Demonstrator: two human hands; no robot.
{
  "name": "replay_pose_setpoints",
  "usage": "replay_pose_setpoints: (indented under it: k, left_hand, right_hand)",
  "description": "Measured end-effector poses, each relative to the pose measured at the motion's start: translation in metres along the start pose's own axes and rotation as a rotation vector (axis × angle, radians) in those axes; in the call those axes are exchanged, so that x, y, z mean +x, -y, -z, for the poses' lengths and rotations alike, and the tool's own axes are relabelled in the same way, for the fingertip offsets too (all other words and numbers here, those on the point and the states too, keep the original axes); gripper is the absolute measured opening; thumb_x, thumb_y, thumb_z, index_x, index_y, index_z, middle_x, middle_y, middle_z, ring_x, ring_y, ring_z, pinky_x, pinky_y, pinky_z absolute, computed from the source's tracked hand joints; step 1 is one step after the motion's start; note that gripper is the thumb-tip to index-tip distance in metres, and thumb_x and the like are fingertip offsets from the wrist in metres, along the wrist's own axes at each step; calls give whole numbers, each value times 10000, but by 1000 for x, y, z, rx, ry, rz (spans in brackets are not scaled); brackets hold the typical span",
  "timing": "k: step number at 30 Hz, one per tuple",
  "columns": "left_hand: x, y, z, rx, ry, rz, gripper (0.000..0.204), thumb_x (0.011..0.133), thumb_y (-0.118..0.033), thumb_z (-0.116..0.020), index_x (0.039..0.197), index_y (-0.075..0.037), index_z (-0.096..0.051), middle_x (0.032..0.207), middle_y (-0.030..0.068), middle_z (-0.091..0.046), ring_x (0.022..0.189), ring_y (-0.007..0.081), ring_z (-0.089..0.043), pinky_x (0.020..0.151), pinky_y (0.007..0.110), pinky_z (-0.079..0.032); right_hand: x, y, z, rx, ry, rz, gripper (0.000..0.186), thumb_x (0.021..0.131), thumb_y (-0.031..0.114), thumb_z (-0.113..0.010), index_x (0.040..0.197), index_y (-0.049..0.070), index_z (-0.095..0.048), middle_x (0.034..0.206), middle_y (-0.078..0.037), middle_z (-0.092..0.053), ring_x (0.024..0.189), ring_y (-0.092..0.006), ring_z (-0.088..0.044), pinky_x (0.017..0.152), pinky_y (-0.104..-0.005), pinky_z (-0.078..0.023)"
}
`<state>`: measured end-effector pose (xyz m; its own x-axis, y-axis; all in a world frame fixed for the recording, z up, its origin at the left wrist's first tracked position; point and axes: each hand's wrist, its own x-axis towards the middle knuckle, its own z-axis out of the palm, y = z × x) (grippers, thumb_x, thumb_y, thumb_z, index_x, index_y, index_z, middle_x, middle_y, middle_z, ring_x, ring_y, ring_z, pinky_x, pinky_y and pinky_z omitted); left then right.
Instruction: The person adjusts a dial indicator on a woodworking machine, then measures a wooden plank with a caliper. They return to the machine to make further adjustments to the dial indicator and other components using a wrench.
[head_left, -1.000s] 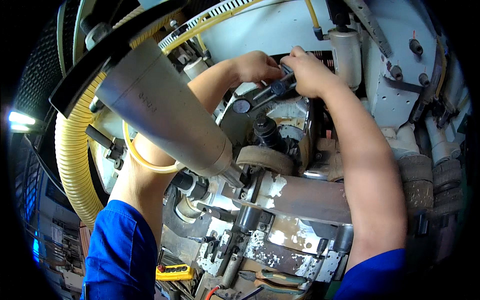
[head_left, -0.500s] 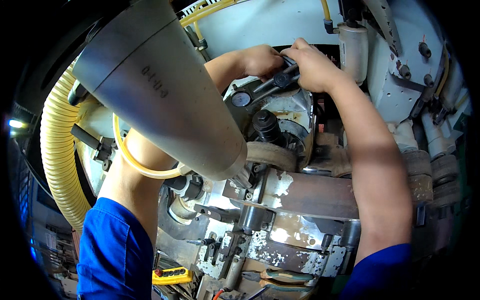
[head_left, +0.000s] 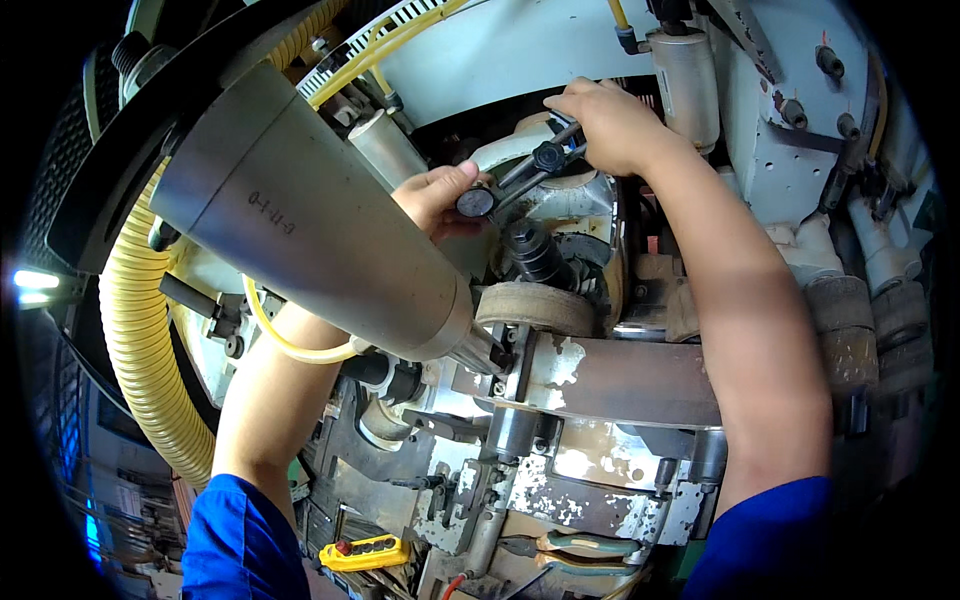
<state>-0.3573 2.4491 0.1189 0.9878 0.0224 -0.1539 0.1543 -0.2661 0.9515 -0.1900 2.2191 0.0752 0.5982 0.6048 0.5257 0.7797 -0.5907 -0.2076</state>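
My left hand [head_left: 432, 200] closes from the left on a small round dial gauge [head_left: 475, 203], thumb above and the other fingers partly hidden below. Black jointed rods with a knob [head_left: 549, 156] join the gauge to an arm stand. My right hand [head_left: 615, 125] is wrapped round the far end of these rods, and its fingertips are partly out of sight. Just below the gauge stands a dark round spindle nut [head_left: 530, 240] behind a brown grinding wheel [head_left: 535, 308]. A big grey metal cone [head_left: 330, 230] crosses in front of my left forearm.
Pliers [head_left: 575, 550] with green handles lie on the machine near the front. A yellow button box [head_left: 365, 553] sits to their left. A ribbed yellow hose [head_left: 140, 320] curves down the left side. A grey cylinder [head_left: 687, 85] hangs beyond my right hand.
My left hand has moved left and nearer, off the rods and onto the dial gauge. My right hand still grips the rods. The whole view has shifted slightly.
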Motion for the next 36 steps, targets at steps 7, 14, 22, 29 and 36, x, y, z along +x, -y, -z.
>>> replay_pose_setpoints:
  k: [7,14,22,29,36]
  left_hand:
    - [-9,24,-2,-85,28,-50,362,1013,-345,-713,1220,-56,-647,1181,56,-688,1092,199,-655,968,375,-523]
    - [1,42,-7,-2,-91,-97,388,975,-239,-770,1272,-53,-606,1134,39,-680,1061,165,-654,969,372,-531]
    - [1,64,-23,-195,-143,-187,480,958,-146,-769,1363,-6,-553,1148,88,-666,1064,194,-669,972,356,-553]
    - [5,69,-24,-222,-153,-200,483,971,-188,-747,1376,-1,-559,1187,97,-661,1102,201,-654,993,358,-532]
    - [4,68,-20,-209,-159,-180,493,985,-230,-724,1388,4,-565,1226,105,-656,1139,207,-640,1015,360,-510]
  right_hand:
    - [-12,4,-8,9,-207,-23,477,806,-81,-659,1243,74,-548,1322,-176,-531,1258,-417,-547,1023,-488,-526]
    - [-29,10,-3,-169,-396,55,475,820,-11,-682,1275,58,-569,1323,-165,-554,1254,-392,-545,1031,-485,-510]
    - [-33,39,17,-20,-59,-329,610,835,87,-714,1382,-8,-463,1311,-286,-596,1204,-445,-627,1005,-511,-533]
    - [-34,25,-6,214,-112,-424,879,806,100,-746,1553,3,-294,1300,-348,-610,1214,-483,-617,1042,-489,-505]
    - [-28,23,-7,200,-103,-426,750,801,63,-745,1448,0,-370,1219,-343,-650,1159,-487,-639,1002,-498,-520]
